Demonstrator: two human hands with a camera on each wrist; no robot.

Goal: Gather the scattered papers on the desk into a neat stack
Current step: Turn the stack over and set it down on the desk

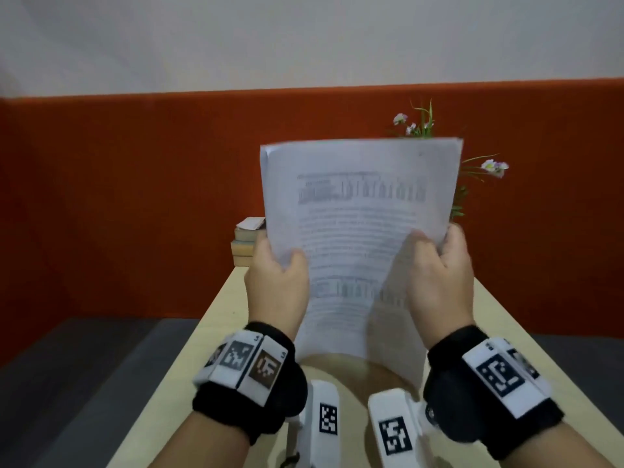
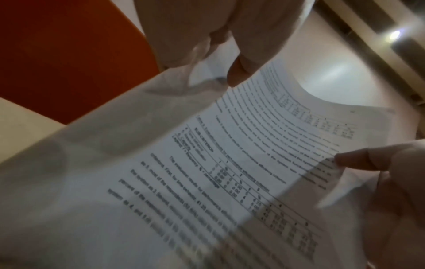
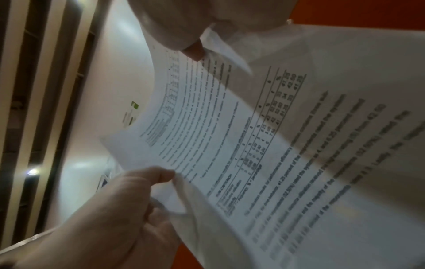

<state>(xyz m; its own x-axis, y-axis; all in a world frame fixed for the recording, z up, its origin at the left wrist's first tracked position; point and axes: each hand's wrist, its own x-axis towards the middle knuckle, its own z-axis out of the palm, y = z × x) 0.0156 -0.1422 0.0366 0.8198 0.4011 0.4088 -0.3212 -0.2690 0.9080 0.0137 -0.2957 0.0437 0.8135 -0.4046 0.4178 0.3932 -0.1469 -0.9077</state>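
I see the left hand (image 1: 275, 282) pinching the papers (image 1: 361, 211) at their left edge, thumb on front; right hand (image 1: 439, 275) does the same on the right edge. Papers held upright w/ both hands, above the tabletop (image 1: 189, 376). Behind: books (image 1: 244, 244), flowers (image 1: 418, 125), orange wall (image 1: 118, 197).

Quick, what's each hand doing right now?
Left hand: grips the papers at their left edge.
Right hand: grips the same papers at their right edge.
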